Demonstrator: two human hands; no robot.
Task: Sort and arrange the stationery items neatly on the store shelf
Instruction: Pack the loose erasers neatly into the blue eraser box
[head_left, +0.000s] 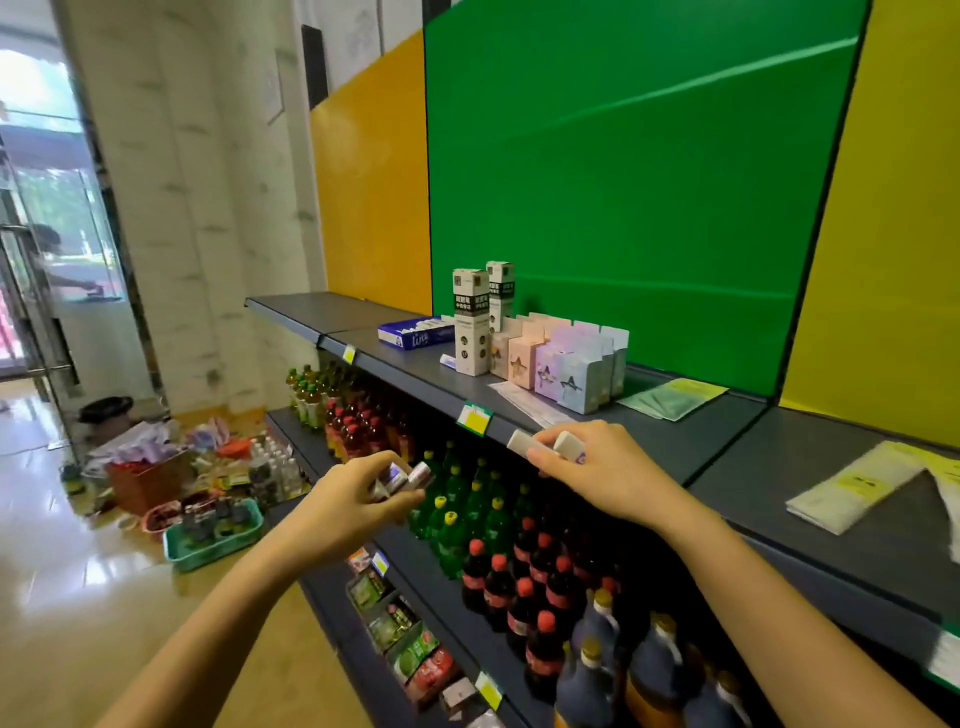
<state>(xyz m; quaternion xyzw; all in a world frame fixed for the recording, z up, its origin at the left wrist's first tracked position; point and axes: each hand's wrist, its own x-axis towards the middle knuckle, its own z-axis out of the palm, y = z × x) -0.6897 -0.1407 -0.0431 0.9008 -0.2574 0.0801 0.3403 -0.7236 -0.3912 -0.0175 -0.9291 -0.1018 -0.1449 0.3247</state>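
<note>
My right hand (597, 465) hovers at the front edge of the grey top shelf (675, 447) and grips two white erasers (563, 447). My left hand (358, 493) is lower and to the left, in front of the drinks, closed on several small erasers in purple-and-white sleeves (402, 475). On the shelf behind stand two tall white boxes (471, 327), a cluster of small pastel boxes (566, 364), a blue flat box (413, 332) and a lone small eraser (448, 359).
Flat packets lie on the shelf: a white one (530, 402), a green one (672, 397) and pale ones (862, 486) at right. Soft-drink bottles (493, 540) fill the shelf below. Baskets and loose goods (208, 525) clutter the floor at left.
</note>
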